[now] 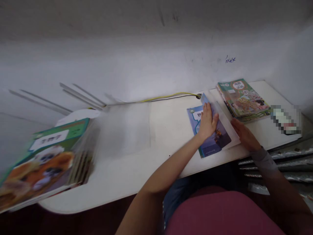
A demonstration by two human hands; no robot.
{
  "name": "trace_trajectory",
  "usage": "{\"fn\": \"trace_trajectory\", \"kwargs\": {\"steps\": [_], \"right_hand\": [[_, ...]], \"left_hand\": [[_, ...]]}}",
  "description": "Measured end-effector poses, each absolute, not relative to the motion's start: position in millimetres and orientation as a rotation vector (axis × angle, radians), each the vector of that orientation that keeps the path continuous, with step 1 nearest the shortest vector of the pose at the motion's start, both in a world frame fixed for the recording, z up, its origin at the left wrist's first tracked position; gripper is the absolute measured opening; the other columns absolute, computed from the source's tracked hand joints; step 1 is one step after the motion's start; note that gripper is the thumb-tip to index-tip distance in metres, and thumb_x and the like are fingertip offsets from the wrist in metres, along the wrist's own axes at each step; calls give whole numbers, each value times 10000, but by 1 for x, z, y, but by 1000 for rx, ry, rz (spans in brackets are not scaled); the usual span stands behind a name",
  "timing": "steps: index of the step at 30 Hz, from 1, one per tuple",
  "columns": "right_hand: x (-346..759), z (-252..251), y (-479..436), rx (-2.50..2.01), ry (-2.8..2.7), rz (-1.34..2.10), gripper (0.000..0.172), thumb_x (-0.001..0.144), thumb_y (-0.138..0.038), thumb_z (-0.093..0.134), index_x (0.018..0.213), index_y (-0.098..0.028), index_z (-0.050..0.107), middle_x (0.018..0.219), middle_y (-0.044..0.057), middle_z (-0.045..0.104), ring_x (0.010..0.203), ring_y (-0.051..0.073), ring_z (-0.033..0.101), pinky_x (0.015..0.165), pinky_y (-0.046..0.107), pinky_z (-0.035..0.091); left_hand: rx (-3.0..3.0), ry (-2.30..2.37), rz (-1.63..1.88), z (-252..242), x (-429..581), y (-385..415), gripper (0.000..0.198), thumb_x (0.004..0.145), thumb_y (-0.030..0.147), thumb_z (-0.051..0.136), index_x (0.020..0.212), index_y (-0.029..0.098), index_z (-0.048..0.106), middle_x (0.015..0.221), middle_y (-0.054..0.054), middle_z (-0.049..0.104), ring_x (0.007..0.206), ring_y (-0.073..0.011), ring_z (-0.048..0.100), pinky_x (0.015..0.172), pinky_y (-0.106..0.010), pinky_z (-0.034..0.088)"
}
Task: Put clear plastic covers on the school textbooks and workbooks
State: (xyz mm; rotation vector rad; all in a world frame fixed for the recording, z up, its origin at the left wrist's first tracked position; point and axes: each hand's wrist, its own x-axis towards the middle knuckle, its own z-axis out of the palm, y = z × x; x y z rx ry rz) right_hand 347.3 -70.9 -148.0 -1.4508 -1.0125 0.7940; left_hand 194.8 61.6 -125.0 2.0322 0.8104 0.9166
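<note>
A blue and purple book (211, 147) lies on the white table, with a clear plastic sheet (226, 120) over its right part and reaching past its right edge. My left hand (207, 122) rests flat on the book's upper middle, fingers stretched out and pointing away from me. At the sheet's right edge is my right hand (244, 133), its fingers extended and touching the edge. A stack of books with a green cover (246, 98) sits just beyond my right hand.
On the left stands a larger stack of books (46, 156), beside a transparent plastic sheet (124, 130) on the table (168, 130). A yellow cable (168, 95) runs along the wall. At the far right lies a blurred-out object (285, 120).
</note>
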Motion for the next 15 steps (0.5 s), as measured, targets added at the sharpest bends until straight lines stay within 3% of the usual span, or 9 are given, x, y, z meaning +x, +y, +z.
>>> {"fn": "trace_trajectory", "kwargs": {"steps": [2, 7, 9, 12, 15], "right_hand": [[342, -147, -68, -1458, -1098, 783, 549, 950, -549, 292, 1352, -223, 477, 1406, 99, 491, 1266, 209, 493, 1032, 444, 459], [335, -131, -65, -1509, -1215, 753, 557, 958, -550, 245, 1268, -220, 570, 1303, 91, 593, 1212, 213, 547, 1011, 432, 472], [336, -123, -62, -1554, -1236, 732, 551, 928, -581, 336, 1210, -196, 612, 1247, 112, 630, 1169, 239, 580, 1012, 472, 456], [333, -111, -56, -1546, -1269, 659, 530, 876, -597, 456, 1144, -180, 644, 1133, 122, 688, 1082, 250, 631, 987, 485, 461], [323, -104, -49, -1434, -1311, 721, 466, 901, -547, 444, 1130, -193, 642, 1063, 99, 715, 1015, 220, 663, 921, 441, 515]], "left_hand": [[2080, 833, 912, -125, 194, 57, 678, 942, 517, 272, 1497, 157, 125, 1575, -158, 107, 1452, -237, 41, 1169, -459, 92], [2453, 785, 554, -112, 200, 46, 703, 905, 556, 381, 1446, 119, 282, 1527, -204, 249, 1439, -329, 105, 1122, -605, 38], [2416, 781, 579, -107, 197, 50, 722, 909, 557, 372, 1453, 98, 256, 1540, -220, 194, 1442, -314, 104, 1138, -564, 80], [2197, 763, 861, -109, 185, 62, 712, 930, 557, 305, 1481, 126, 170, 1569, -178, 118, 1453, -228, 66, 1170, -431, 124], [1864, 877, 1054, -122, 167, 71, 623, 964, 527, 145, 1491, 194, 123, 1567, -114, 181, 1443, -154, 143, 1177, -366, 146]]}}
